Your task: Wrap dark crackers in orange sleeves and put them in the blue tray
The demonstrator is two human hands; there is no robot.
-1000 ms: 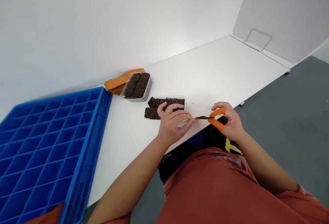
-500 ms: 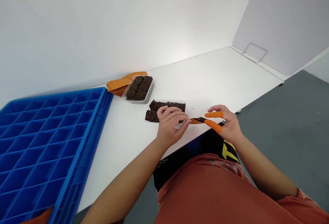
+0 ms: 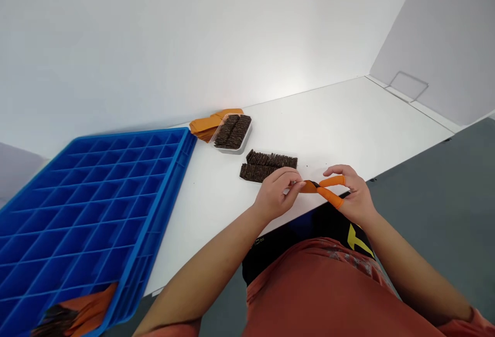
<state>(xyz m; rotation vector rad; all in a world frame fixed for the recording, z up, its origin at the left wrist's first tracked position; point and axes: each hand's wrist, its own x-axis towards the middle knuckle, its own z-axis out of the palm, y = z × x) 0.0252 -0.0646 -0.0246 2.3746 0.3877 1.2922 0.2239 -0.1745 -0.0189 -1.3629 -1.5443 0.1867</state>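
Note:
My left hand (image 3: 275, 196) and my right hand (image 3: 350, 195) meet over the near edge of the white table (image 3: 348, 120). Between their fingertips they pinch a small orange sleeve with a dark strip in it (image 3: 309, 187). Orange finger cots cover the thumb and forefinger of my right hand. Just beyond my left hand a clear tray holds rows of dark brown strips (image 3: 266, 164). Farther back stands a second clear tray of dark strips (image 3: 233, 133), with a stack of orange sleeves (image 3: 209, 123) behind it.
A large blue compartmented crate (image 3: 88, 213) covers the left of the table; orange pieces (image 3: 83, 312) show in its nearest cell. A white wall runs behind the table. A grey partition with a metal bracket (image 3: 408, 85) stands at the far right. Grey floor lies to the right.
The view has shifted, so everything sits further right in the picture. Both hands stay pinched on the orange sleeve and have drawn closer together.

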